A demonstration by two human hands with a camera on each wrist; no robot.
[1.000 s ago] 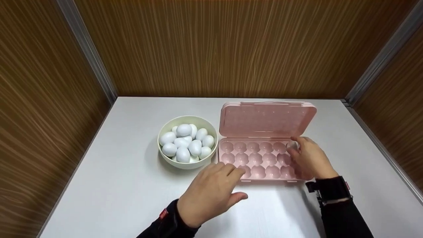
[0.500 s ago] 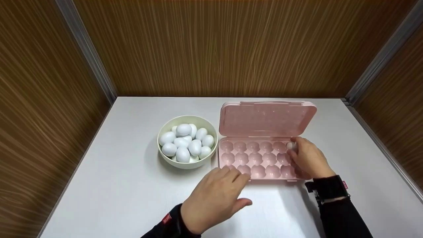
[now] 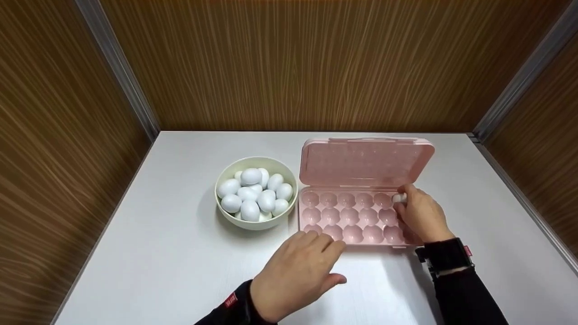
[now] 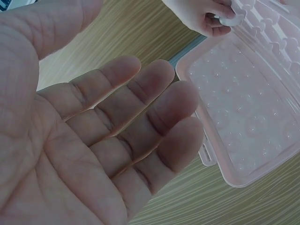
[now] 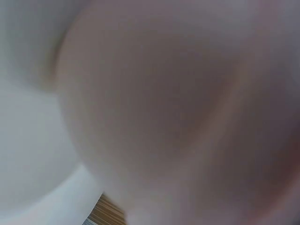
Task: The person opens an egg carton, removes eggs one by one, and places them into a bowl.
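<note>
A person is standing over a white counter (image 3: pixel 180 253) boxed in by wood-grain walls. Right of centre in the head view, the right hand (image 3: pixel 422 215) is pinching a small white egg (image 3: pixel 399 197) with curled fingers and holding it over the far right cup of the back row of a pink tray (image 3: pixel 350 216), just under the tray's raised lid (image 3: pixel 365 161). All other cups in view are showing empty, though the hand is hiding some at the right end. The left hand (image 3: pixel 295 271) is lying at lower centre, palm down, fingers straight and relaxed, fingertips reaching the tray's near left corner; whether they are touching it is unclear. The left wrist view is showing that palm (image 4: pixel 89 150) open, holding nothing, with the lid beyond it. The right wrist view is only a blur. To seat the egg well, it seems wise to be lowering it straight into the cup, letting go only once it is resting there, while the left hand is steadying the tray. The egg is looking smooth, matte and plain white, like the pile in the pale bowl (image 3: pixel 256 223) left of the tray.
</note>
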